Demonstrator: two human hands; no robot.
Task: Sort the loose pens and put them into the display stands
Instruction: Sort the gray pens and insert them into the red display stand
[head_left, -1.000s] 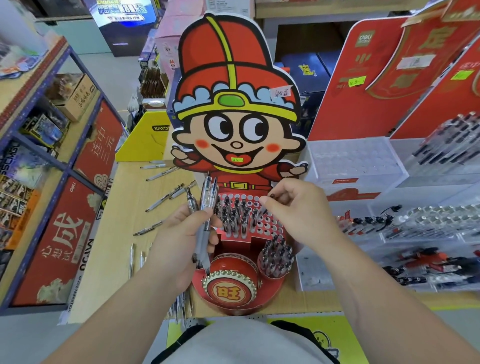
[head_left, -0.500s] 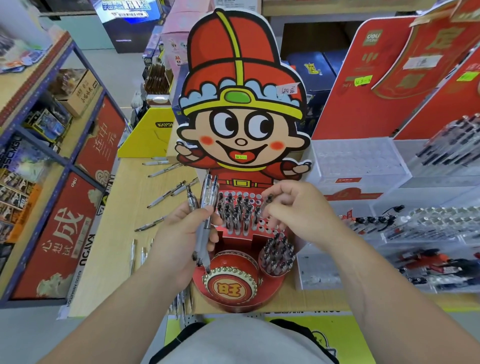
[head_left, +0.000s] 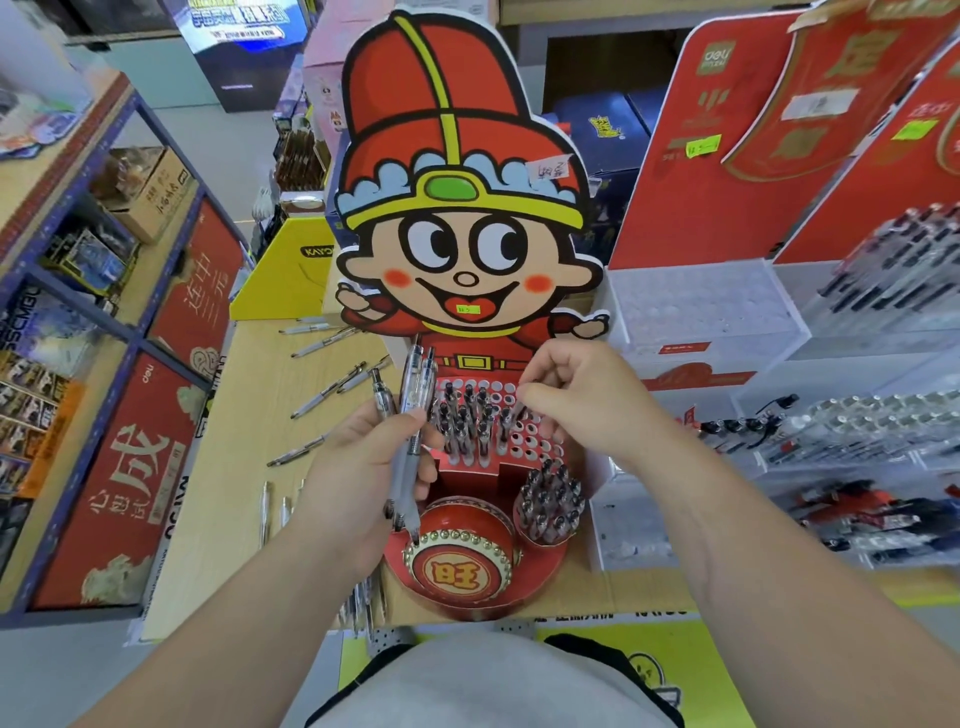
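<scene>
Clear plastic pens (head_left: 413, 395) stand bunched in the left hand (head_left: 358, 467), fingers grasping them, beside the red cardboard display stand (head_left: 467, 512). The right hand (head_left: 592, 410) curls over its holes, hold unclear. Jostling could topple seated pens.

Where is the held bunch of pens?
Head view, centre-left: the left hand grips the pens upright, just left of the holed rack, tips above the drum.

My hands: two, left hand (head_left: 363, 467) and right hand (head_left: 587, 405). Gripped in my left, clear pens (head_left: 410, 415): three. On the table (head_left: 249, 415), loose pens (head_left: 328, 391): at least seven countable. One cartoon-figure display stand (head_left: 457, 156). Two red-backed clear stands (head_left: 696, 312).
</scene>
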